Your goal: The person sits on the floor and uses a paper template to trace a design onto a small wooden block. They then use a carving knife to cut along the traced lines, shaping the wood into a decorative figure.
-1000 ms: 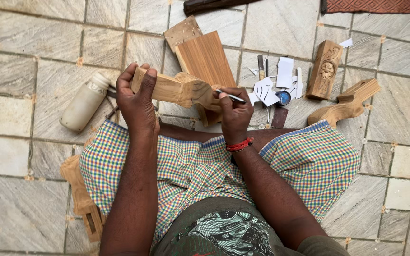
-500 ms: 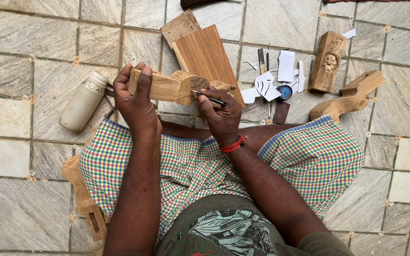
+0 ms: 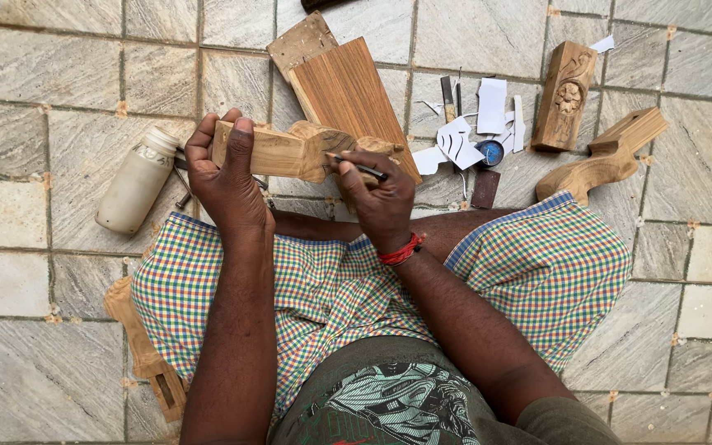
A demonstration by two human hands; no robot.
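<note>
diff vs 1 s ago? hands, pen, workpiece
The right hand shifted left along the carved wooden piece, and the pen tip now sits nearer its middle. The left hand keeps gripping the piece's left end. The bottle, board and other carvings are unmoved.

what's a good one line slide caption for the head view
Seated on a tiled floor, the left hand grips a carved wooden piece while the right hand marks it with a pen.

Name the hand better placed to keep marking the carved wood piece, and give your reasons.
Right. The right hand already holds the pen with its tip on the wood piece. The left hand is wrapped around the piece's other end, steadying it, so it looks unavailable.
</note>
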